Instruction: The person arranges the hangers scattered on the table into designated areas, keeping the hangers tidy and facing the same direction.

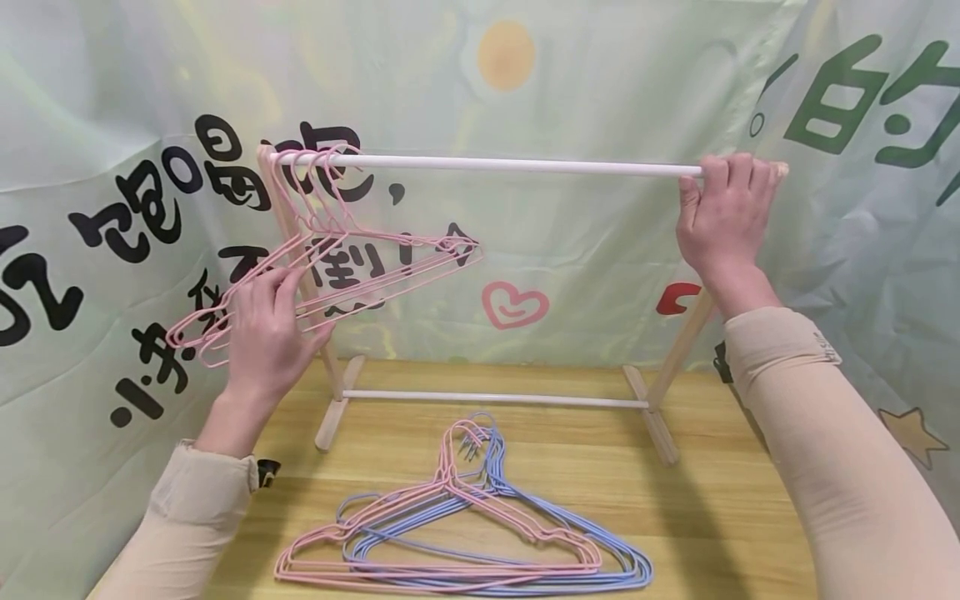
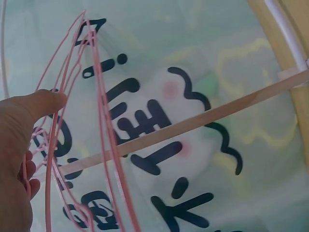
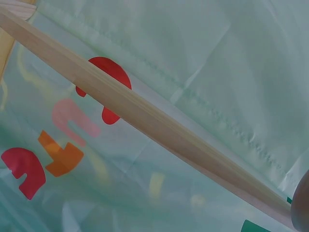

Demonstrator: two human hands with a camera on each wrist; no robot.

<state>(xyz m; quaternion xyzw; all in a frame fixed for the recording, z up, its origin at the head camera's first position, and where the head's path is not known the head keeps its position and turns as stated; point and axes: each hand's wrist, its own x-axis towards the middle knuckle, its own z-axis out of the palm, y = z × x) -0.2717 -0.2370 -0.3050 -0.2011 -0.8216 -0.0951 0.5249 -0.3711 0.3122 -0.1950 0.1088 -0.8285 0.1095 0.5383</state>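
Note:
On a small clothes rack, several pink wire hangers [image 1: 448,242] hang by their hooks at the left end of the white top rod [image 1: 517,166]. My left hand [image 1: 266,333] grips these hangers by their near side. In the left wrist view the thumb [image 2: 50,102] lies against the pink wires [image 2: 100,92], with the other fingertips curled behind. At the rod's far right end, my right hand [image 1: 727,212] is wrapped over the top of the rack. The right wrist view shows mostly the wooden post [image 3: 145,121], with part of the hand at the lower right edge.
A pile of pink hangers [image 1: 447,485] and blue hangers [image 1: 495,454] lies overlapping on the wood-grain table [image 1: 742,500], in front of the rack. The rack's lower white bar [image 1: 495,399] joins two wooden feet [image 1: 651,421]. A printed cloth [image 1: 600,83] hangs behind and at both sides.

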